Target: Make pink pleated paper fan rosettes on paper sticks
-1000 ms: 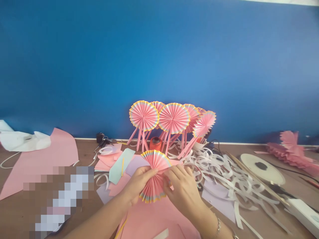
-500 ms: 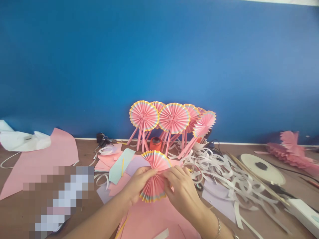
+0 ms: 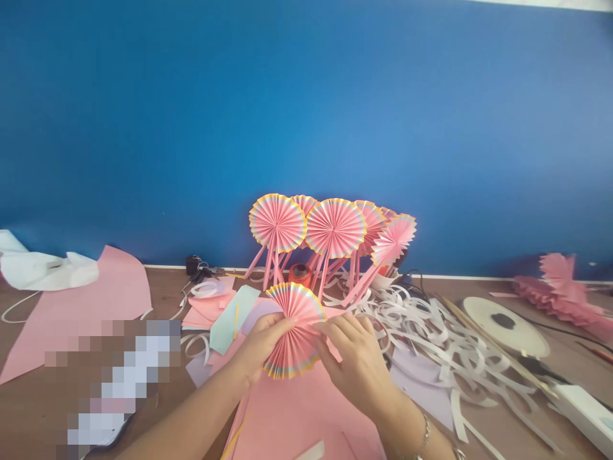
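A round pleated paper fan [image 3: 297, 345], pink with a yellow and pale blue rim, is held up over the table between my hands. My left hand [image 3: 261, 348] pinches it from the left, with the thumb lying across the pleats near the centre. At its right edge my right hand [image 3: 354, 358] has its fingertips and thumb closed on the paper; the exact contact is partly hidden behind the fingers. Beneath the hands lie pink paper sheets [image 3: 297, 421]. Behind, finished-looking pink fans on stick handles [image 3: 335, 228] stand upright against the blue wall.
Curled white paper strips [image 3: 421, 326] heap to the right, near a pale round disc [image 3: 502, 326] and a white-handled tool [image 3: 582, 412]. An orange tape roll [image 3: 300, 275] sits behind the fan. Coloured paper pieces [image 3: 234, 319] and a large pink sheet [image 3: 90, 319] lie left.
The fan has shifted slightly up and to the left with my left hand and now faces me more fully. My right hand's fingers have moved a little along its right edge.
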`<state>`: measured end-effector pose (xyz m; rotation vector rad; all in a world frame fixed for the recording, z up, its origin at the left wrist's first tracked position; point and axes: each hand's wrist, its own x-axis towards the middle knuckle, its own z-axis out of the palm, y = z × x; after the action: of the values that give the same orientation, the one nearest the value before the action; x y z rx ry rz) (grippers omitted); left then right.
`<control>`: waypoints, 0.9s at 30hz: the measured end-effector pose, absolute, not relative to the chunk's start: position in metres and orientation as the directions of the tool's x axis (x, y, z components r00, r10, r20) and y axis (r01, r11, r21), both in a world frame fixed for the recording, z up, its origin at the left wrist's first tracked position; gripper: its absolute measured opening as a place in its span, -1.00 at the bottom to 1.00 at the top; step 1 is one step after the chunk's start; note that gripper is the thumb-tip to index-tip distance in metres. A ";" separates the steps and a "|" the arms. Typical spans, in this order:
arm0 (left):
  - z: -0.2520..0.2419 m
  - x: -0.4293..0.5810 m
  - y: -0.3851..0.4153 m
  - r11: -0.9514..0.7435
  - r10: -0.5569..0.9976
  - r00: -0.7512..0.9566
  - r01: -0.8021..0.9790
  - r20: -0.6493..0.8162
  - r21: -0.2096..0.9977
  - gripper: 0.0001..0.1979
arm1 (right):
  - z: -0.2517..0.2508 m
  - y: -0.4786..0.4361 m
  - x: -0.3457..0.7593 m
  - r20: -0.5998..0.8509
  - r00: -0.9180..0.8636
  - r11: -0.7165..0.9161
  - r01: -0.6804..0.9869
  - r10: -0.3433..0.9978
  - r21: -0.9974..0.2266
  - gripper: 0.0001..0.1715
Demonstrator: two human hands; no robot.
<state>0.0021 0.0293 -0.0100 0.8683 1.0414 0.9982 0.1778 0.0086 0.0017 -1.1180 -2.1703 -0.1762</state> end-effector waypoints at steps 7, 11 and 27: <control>-0.009 0.004 0.027 0.294 0.932 0.281 -0.208 -0.231 0.933 -0.70 | -0.002 0.010 0.178 0.594 -0.427 0.624 0.763 0.682 -0.168 -0.78; -0.012 0.005 0.025 0.293 0.919 0.333 -0.221 -0.210 0.930 -0.69 | -0.007 0.010 0.176 0.585 -0.445 0.612 0.782 0.678 -0.115 -0.84; -0.008 0.001 0.029 0.303 0.924 0.315 -0.252 -0.218 0.919 -0.63 | 0.001 0.014 0.183 0.414 -0.114 0.405 0.547 0.903 -0.732 -0.63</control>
<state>0.0010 0.0294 -0.0077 0.9224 0.9057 0.9398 0.1828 0.0143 0.0012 -1.2585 -1.7882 0.5113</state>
